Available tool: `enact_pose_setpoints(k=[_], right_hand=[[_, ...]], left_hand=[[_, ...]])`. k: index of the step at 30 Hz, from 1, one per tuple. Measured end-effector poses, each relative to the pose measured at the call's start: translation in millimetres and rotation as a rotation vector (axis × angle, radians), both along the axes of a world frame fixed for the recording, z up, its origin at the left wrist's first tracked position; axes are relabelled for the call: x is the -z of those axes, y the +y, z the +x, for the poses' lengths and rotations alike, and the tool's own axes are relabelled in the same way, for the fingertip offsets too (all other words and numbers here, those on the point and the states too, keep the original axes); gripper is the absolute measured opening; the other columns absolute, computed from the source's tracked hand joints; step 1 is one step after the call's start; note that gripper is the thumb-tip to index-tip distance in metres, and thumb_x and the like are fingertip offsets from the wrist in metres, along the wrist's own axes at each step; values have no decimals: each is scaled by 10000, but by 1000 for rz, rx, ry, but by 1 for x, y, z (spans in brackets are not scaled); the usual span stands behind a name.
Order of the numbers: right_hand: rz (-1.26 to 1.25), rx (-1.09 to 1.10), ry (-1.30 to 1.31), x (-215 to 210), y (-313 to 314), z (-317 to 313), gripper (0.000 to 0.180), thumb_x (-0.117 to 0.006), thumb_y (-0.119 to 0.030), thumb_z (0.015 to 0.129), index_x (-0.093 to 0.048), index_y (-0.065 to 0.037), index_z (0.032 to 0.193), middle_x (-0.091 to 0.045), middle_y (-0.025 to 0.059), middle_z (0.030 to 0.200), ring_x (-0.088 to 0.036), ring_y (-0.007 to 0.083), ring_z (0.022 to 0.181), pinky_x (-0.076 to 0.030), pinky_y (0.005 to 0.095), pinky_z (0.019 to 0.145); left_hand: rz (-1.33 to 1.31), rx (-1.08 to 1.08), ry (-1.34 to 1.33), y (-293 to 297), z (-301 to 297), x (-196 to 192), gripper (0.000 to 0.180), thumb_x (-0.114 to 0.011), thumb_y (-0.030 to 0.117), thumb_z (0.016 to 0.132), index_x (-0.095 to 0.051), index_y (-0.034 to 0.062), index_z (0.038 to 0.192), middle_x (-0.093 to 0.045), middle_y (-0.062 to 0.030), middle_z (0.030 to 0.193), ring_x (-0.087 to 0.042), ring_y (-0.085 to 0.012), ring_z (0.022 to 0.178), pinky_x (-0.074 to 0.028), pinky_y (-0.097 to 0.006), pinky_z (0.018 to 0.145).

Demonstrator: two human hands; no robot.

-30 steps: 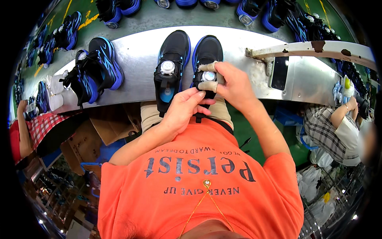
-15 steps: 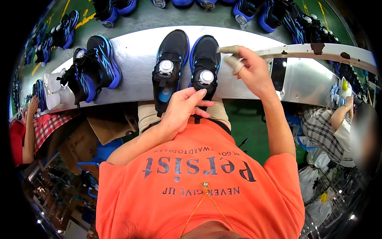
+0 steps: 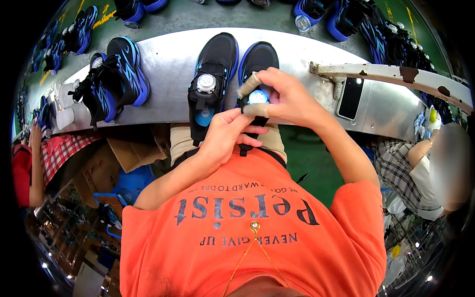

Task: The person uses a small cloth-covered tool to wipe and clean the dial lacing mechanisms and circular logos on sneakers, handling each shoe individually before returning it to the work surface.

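Leaning over a silvery metal table (image 3: pixel 292 54), attending to the right shoe (image 3: pixel 260 55) of a black-and-blue pair lying toes away. Straddling its bright round dial (image 3: pixel 258 97) with the bent thumb and forefinger of the right hand (image 3: pixel 291 96), wearing beige covers (image 3: pixel 248 85) on both; not being able to tell whether gripping the dial or only touching it. Curling the left hand (image 3: pixel 225 133) narrowly at the heel end of the same shoe, close against the other thumb; again not being able to tell about a firm hold. Having the left shoe (image 3: pixel 218 49) just beside, a second pair (image 3: pixel 129 69) farther left, and a dark phone (image 3: pixel 351 98) near a chipped white bar (image 3: pixel 386 73) to the right. Possibly risking a slip off the dial through catching only its edge with covered fingertips; perhaps also tipping the shoe bodyward through pressing on a heel apparently overhanging the near edge.
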State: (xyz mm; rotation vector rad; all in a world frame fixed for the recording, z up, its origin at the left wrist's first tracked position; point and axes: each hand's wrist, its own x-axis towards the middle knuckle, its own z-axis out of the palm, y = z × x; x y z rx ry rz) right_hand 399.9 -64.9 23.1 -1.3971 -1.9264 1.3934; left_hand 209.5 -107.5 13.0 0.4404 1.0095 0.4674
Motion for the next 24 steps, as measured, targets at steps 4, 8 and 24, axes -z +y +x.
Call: enact_pose_setpoints(k=[4,8,24], right_hand=[[-110,-32,221,1,-8,14,323,-707,-193,798,-652,-123,1108,-590,55,889,-574,217,808,-472,315,724],[174,190,-11,2,-26,1,416,-737,-198,781,-639,-125,1178,-597,43,849,-575,196,748,-480,302,683],[-41,266,158,9,-27,2,297,-731,-174,777,-673,-75,1051,-581,71,805,-516,164,645,-452,291,612]], left_hand=[[10,8,-24,-1,-1,0,274,-498,185,991,-582,-31,1136,-637,-141,1115,-674,-259,974,-595,-308,692],[-2,5,-45,-1,0,-2,265,-504,189,991,-585,-24,1127,-633,-136,1122,-670,-251,973,-590,-313,721],[30,8,-20,-3,3,-3,271,-515,199,990,-582,-18,1138,-628,-106,1104,-662,-220,977,-580,-300,727]])
